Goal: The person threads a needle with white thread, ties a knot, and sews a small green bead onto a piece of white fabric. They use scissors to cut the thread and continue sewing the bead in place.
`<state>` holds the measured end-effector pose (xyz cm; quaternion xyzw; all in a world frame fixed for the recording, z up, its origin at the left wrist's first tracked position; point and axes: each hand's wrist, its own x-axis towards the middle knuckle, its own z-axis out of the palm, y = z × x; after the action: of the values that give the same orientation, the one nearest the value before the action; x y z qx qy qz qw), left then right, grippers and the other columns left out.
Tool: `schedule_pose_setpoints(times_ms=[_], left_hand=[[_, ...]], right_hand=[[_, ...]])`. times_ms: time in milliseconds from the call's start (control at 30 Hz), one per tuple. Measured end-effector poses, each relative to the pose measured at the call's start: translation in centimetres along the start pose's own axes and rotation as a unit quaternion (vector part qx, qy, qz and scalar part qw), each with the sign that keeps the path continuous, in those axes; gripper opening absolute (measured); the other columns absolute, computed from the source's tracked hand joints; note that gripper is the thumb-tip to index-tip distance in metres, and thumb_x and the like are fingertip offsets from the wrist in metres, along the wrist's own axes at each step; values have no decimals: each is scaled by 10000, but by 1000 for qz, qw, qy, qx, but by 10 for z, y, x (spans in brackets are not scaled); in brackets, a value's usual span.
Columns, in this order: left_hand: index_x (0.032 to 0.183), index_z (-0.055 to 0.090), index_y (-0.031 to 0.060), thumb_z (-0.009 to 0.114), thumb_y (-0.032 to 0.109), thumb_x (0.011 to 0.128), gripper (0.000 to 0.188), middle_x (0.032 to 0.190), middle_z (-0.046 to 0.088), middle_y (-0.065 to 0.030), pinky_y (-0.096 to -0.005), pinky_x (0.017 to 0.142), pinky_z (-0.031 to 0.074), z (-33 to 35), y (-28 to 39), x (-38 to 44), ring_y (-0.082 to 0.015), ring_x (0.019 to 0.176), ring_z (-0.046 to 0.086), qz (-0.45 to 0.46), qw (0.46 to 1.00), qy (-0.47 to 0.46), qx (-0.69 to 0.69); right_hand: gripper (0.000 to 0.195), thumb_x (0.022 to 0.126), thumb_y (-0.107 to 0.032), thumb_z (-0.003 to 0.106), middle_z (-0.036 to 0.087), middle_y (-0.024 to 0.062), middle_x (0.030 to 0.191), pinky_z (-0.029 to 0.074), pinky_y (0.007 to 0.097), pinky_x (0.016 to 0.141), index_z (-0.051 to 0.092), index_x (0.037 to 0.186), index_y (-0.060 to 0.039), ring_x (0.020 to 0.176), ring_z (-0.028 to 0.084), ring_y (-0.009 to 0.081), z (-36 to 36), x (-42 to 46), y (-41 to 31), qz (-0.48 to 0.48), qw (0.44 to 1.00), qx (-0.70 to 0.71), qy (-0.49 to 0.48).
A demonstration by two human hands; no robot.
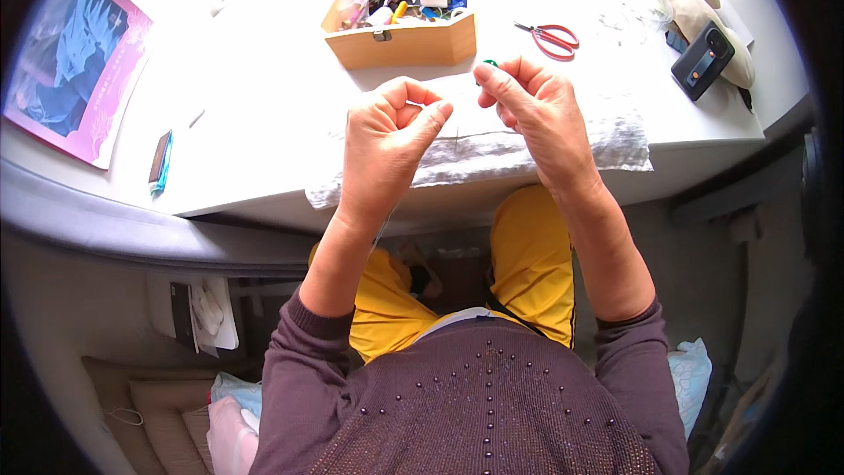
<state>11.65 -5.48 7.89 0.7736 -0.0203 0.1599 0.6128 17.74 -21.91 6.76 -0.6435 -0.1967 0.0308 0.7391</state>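
Note:
My left hand (395, 128) is raised over the front of the white table, thumb and forefinger pinched together, seemingly on a fine thread. A pale strand of thread (384, 229) hangs beside my left wrist; its upper part is hidden. To the right, my right hand (531, 102) grips a small green object (489, 63) between thumb and fingers, mostly covered, so its kind is unclear. Below both hands a crumpled whitish cloth (475, 161) lies over the table's front edge. A thin dark needle-like line (456, 138) shows against it, between the hands.
Behind my hands stands an open wooden sewing box (402, 46) full of notions. Red-handled scissors (554, 39) lie right of it. Farther right a smartphone (704, 61) leans on a beige object (689, 0). At left are a pink flat box (82, 66) and a small packet (160, 163).

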Motion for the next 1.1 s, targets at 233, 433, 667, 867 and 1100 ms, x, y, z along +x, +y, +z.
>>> schedule_pose_setpoints(times_ms=[233,433,667,867,1100], left_hand=[[901,610,18,666,141,891,136,552,457,81,-149,385,203,5,-8,20,27,426,335,-40,995,-31,-90],[896,587,42,644,170,908,141,534,408,85,-156,385,192,11,-18,32,14,410,297,-94,979,-70,-165],[910,564,53,622,195,924,154,539,401,81,-174,387,193,18,-24,41,6,413,290,-101,977,-86,-165],[921,538,57,599,207,940,164,548,431,60,-169,374,207,19,-27,48,-6,411,327,-99,982,-85,-136],[931,520,52,567,216,957,172,557,491,24,-156,366,227,19,-32,52,-29,402,410,-109,983,-111,-99]], right_hand=[[320,913,-327,644,682,49,763,410,173,525,649,886,-7,579,508,29,-14,14,7,5,1000,15,26],[308,978,-310,535,688,122,838,455,161,450,533,969,-1,573,605,63,-20,21,19,35,995,98,-5],[321,1014,-322,436,670,147,813,523,207,446,441,1009,-1,565,661,140,-15,23,24,72,990,120,-26],[315,1017,-317,434,634,97,689,465,195,406,443,996,-3,500,619,113,-13,25,26,63,997,36,-7],[261,1002,-268,480,593,71,570,452,250,413,477,957,-11,460,601,138,-13,30,28,-30,987,-150,40]])
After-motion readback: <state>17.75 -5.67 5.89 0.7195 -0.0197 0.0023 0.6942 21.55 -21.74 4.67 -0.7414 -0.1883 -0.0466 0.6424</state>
